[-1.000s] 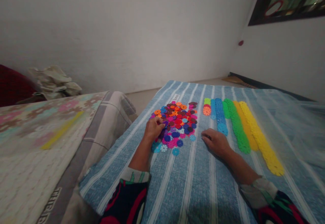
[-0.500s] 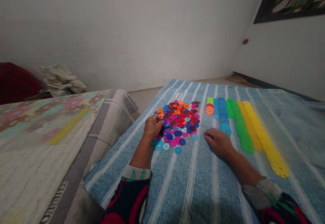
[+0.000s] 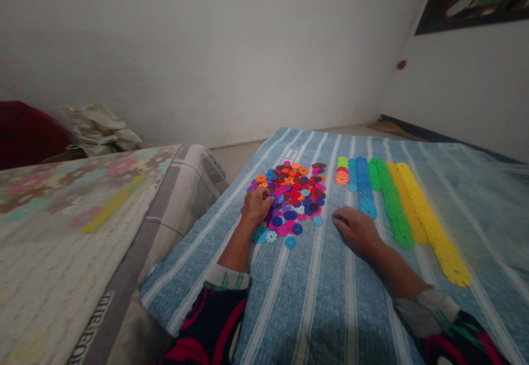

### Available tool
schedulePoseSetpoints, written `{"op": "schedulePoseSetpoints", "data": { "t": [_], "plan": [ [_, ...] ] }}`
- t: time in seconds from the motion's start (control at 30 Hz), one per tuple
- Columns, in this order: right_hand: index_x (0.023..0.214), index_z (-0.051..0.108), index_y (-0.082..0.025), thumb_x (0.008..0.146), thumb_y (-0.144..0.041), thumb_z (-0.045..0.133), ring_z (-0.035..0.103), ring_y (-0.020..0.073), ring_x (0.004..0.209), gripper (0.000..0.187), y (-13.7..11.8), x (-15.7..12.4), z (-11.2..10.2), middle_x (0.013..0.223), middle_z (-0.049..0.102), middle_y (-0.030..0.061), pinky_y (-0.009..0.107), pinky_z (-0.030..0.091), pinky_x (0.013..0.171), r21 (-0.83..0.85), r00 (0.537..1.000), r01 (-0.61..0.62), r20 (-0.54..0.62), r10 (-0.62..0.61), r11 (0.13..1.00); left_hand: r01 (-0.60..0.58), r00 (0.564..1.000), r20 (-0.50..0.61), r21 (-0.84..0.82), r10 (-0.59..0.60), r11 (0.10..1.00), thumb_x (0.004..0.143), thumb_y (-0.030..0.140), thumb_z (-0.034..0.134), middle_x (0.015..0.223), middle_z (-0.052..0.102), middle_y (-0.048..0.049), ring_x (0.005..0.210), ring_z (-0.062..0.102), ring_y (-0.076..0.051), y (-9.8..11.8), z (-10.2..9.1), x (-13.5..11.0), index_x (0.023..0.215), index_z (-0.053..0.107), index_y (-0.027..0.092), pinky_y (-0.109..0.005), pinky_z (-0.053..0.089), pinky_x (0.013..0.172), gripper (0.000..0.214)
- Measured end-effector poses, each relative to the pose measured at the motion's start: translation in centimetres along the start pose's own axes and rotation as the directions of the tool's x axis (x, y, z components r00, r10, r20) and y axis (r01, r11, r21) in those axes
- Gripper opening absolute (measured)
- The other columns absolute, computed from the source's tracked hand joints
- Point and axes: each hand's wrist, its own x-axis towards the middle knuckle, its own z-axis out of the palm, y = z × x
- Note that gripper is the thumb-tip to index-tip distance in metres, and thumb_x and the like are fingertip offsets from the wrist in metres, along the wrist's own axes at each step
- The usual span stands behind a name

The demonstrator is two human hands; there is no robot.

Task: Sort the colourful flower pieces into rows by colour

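A loose pile of small flower-shaped plastic discs [image 3: 295,188] in purple, red, orange, pink, brown and blue lies on the striped blue cloth [image 3: 281,310]. My left hand [image 3: 257,206] reaches into the pile's left side, thumb and fingers pinched together beside a purple disc. Whether a disc is between the fingertips I cannot tell. Right of the pile, my right hand [image 3: 354,227] rests low over the cloth with its fingers curled closed; their inside is hidden. Beyond it, overlapping discs form rows: blue [image 3: 363,183], green [image 3: 392,205], orange-yellow [image 3: 407,205] and yellow [image 3: 432,224].
A short row of lime, red and orange discs [image 3: 342,172] and a light blue row [image 3: 352,175] lie left of the blue one. Clear plastic sheeting [image 3: 487,199] covers the right side. A bed or table with a floral cover [image 3: 124,172] stands at left.
My left hand has shifted slightly right, further over the pile, uncovering discs at its left edge. My right hand stays where it was. The view has tilted very slightly.
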Motion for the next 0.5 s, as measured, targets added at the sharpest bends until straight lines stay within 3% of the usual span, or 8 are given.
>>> {"op": "schedulePoseSetpoints", "data": {
  "t": [0.33,0.5],
  "plan": [
    [0.093,0.070,-0.019,0.085,-0.025,0.050,0.062,0.0187,0.081,0.022,0.0,0.0,-0.1,0.087,0.068,0.0053,0.027,0.042,0.072,-0.018,1.000,0.001,0.007,-0.001,1.000,0.132,0.990,-0.018,-0.159,-0.137,0.978,0.063,0.030,0.059,0.055,0.059,0.0020,0.054,0.056,-0.015,-2.2,-0.7,0.8,0.071,0.061,0.019,-0.025,0.041,0.053,0.014],
    [0.092,0.070,-0.020,0.085,-0.025,0.050,0.063,0.0189,0.083,0.022,0.1,0.0,0.1,0.089,0.069,0.0050,0.027,0.042,0.073,-0.007,1.000,0.012,-0.003,-0.012,1.000,0.121,0.992,0.045,-0.060,-0.119,0.991,0.066,0.027,0.058,0.059,0.063,-0.0005,0.058,0.059,-0.016,-1.8,-0.2,0.7,0.071,0.065,0.017,-0.027,0.044,0.058,0.013]
  ]
}}
